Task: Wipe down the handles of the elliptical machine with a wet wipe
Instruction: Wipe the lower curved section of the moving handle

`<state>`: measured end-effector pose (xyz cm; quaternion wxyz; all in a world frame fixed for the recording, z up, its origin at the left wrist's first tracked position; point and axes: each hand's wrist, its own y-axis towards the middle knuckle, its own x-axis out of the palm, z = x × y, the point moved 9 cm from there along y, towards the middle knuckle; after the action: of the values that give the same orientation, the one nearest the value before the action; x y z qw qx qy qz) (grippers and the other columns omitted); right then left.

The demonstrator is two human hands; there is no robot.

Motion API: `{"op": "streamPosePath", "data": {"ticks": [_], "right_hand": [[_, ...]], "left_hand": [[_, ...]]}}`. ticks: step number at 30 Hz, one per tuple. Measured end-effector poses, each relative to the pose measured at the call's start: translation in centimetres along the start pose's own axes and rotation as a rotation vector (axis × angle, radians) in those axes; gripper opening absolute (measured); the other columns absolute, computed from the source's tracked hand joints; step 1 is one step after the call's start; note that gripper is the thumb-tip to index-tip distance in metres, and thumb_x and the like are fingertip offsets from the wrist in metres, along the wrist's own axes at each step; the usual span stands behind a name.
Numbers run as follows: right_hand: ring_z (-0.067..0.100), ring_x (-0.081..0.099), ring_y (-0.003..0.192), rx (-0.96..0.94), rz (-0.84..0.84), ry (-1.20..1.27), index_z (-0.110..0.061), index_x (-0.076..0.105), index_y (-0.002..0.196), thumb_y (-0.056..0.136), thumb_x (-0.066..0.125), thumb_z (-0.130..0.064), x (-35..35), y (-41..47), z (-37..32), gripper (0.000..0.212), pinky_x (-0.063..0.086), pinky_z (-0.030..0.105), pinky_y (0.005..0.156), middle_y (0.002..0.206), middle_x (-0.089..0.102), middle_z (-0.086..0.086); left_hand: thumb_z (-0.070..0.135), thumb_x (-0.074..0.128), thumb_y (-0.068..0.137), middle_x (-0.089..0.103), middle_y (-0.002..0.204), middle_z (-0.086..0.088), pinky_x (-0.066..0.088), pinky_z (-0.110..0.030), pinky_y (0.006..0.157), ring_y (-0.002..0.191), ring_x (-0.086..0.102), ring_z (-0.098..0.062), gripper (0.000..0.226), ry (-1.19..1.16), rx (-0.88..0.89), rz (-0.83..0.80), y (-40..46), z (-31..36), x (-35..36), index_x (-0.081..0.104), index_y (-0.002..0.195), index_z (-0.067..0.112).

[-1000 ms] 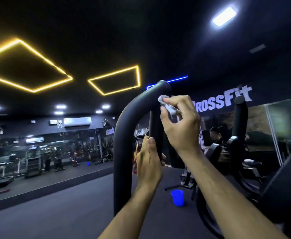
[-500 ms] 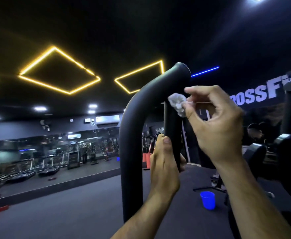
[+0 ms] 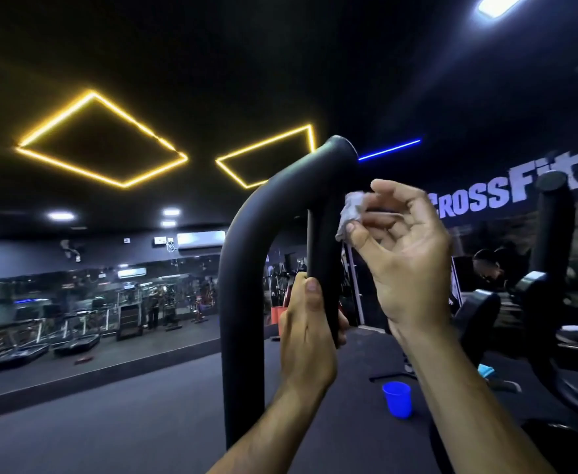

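Note:
A thick black curved handle (image 3: pixel 246 254) of the elliptical rises in front of me and bends over at the top. My left hand (image 3: pixel 310 330) grips the handle's near descending part, thumb pointing up along it. My right hand (image 3: pixel 404 258) is raised just right of the handle and pinches a small crumpled white wet wipe (image 3: pixel 351 212) between thumb and fingertips. The wipe sits against the handle's right side, below the capped end. A second black handle (image 3: pixel 551 241) stands upright at the right.
A blue plastic cup (image 3: pixel 397 400) stands on the dark floor below my right forearm. Black machine parts (image 3: pixel 534 289) fill the right side. A mirrored wall with treadmills (image 3: pixel 75 323) runs along the left, and a person is seen at far right.
My right hand with the wipe has slid down from the handle's top bend to lower on its right side. The view shifted; my left hand keeps its grip.

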<state>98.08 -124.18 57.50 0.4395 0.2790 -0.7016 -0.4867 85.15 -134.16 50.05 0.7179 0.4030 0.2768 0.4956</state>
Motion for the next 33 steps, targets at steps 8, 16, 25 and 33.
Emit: {"op": "streamPosePath", "data": {"ticks": [8,16,25,33], "right_hand": [[0.015,0.069,0.1,-0.296,-0.026,-0.278,-0.006,0.075,0.099,0.089,0.078,-0.007,1.1,0.1,-1.9,0.011,0.059,0.032,0.082,0.104,0.07,0.005],[0.03,0.065,0.114,-0.752,-0.152,-0.642,0.006,0.07,0.119,0.091,0.063,0.009,2.1,-2.8,-2.0,0.028,0.053,0.041,0.098,0.119,0.067,0.019],[0.025,0.063,0.09,-0.686,0.029,-0.621,0.0,0.075,0.101,0.091,0.074,0.0,3.8,-1.1,-4.9,0.011,0.051,0.025,0.085,0.097,0.071,0.01],[0.02,0.061,0.092,-0.569,-0.192,-0.714,-0.004,0.076,0.103,0.088,0.076,-0.002,1.9,0.3,-4.1,0.015,0.05,0.02,0.087,0.101,0.068,0.004]], "left_hand": [[0.079,0.028,0.093,0.062,0.065,-0.005,0.046,-0.024,0.055,0.055,0.055,-0.014,0.067,-0.008,0.004,-0.017,0.0,0.4,0.0,0.05,0.093,0.016],[0.076,0.027,0.09,0.061,0.068,-0.016,0.046,-0.026,0.054,0.054,0.053,-0.014,0.07,-0.04,0.004,0.008,0.1,-0.6,0.0,0.053,0.093,0.012],[0.082,0.027,0.092,0.062,0.065,-0.008,0.048,-0.034,0.057,0.055,0.055,-0.021,0.071,0.004,0.015,0.01,0.1,-0.6,-0.1,0.052,0.09,0.017],[0.075,0.027,0.097,0.06,0.066,-0.002,0.044,-0.021,0.053,0.055,0.053,-0.014,0.062,-0.025,0.009,0.006,0.0,-0.6,-0.1,0.051,0.094,0.018]]}}
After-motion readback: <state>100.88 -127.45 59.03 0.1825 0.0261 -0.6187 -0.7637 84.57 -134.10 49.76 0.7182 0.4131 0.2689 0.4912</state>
